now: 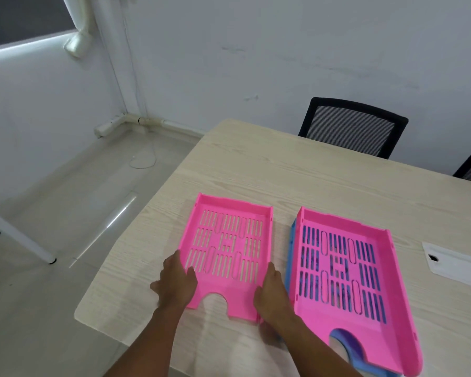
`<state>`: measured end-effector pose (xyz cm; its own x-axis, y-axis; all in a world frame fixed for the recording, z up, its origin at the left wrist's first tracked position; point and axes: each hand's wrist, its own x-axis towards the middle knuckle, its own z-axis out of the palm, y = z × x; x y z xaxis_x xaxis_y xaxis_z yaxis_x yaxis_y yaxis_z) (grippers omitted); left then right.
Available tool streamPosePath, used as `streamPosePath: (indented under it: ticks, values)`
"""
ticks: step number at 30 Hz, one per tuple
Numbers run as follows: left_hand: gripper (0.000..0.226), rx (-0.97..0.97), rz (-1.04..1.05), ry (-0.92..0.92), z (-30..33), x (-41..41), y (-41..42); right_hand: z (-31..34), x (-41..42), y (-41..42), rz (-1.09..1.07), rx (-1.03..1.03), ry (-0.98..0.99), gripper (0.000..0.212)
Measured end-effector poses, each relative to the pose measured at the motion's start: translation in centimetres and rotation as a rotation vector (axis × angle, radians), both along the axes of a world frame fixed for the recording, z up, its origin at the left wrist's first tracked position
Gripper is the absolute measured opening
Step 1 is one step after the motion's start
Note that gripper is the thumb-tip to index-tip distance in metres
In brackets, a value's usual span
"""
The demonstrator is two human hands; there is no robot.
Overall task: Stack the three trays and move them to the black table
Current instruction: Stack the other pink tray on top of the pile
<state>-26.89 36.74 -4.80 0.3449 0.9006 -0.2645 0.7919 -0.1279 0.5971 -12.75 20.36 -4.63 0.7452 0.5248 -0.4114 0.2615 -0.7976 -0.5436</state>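
A pink slotted tray (230,213) lies on the light wooden table (297,172), near its left edge. My left hand (176,281) grips the tray's left side near the front. My right hand (272,293) holds its right side near the front. To the right, a second pink tray (386,303) sits stacked on a blue tray (291,246), whose edge shows along the left side and at the front cutout. No black table is in view.
A white flat object (456,263) lies at the table's right edge. Two black mesh chairs (351,126) stand behind the table by the wall. White table legs (25,240) stand on the floor at left.
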Motion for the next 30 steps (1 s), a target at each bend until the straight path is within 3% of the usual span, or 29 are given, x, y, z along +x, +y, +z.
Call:
streamPosePath:
  ticks: [6,10,16,22,30]
  values:
    - [0.051,0.011,0.061,-0.178,0.2,-1.0,0.4,0.6,0.3,0.3,-0.001,0.028,-0.091,0.07]
    - [0.047,0.067,0.089,-0.268,1.7,-1.2,0.5,0.9,1.3,0.6,-0.009,0.11,-0.194,0.056]
    - [0.041,0.162,0.115,-0.313,4.4,-0.8,0.2,3.2,1.9,0.1,-0.02,0.35,-0.288,0.041]
    - [0.04,0.251,0.188,-0.46,7.0,0.7,-2.5,6.6,2.9,-2.2,-0.119,0.57,-0.346,0.043]
    - [0.043,0.324,0.032,-0.534,6.7,5.0,-9.0,9.3,6.4,-9.6,-0.265,0.67,-0.516,0.036]
